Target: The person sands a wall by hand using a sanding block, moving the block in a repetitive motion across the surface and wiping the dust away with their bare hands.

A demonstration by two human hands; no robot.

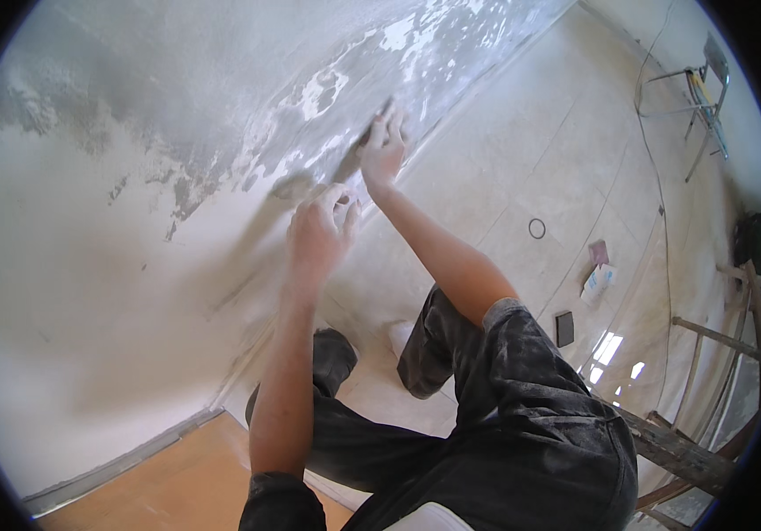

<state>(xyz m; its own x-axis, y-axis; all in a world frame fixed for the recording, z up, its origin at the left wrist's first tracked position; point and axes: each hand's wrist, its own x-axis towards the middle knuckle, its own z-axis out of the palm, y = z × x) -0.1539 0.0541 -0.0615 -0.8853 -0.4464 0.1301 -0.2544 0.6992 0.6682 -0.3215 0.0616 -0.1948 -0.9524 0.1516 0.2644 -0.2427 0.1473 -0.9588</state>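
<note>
In front of me is a plastered wall (154, 113), grey and patchy in its upper part and whiter toward the lower left. My right hand (383, 149) is against the grey part near the wall's foot, fingers stretched along the surface. A dark edge shows just past its fingertips; whether this is a thin pad under the hand or a shadow, I cannot tell. Nearer to me, my left hand (319, 226) is at the wall with bent fingers and the thumb apart. Nothing is visible in it. Both hands look whitened with dust.
On the dusty tiled floor (506, 159) lie a dark rectangular block (564, 328), a black ring (537, 228), a reddish packet (597, 253) and a white printed packet (598, 282). A cable (660, 199) runs across it. Wooden trestle parts (679, 448) and a folding chair (699, 99) stand right; an orange-brown board (174, 474) lies lower left.
</note>
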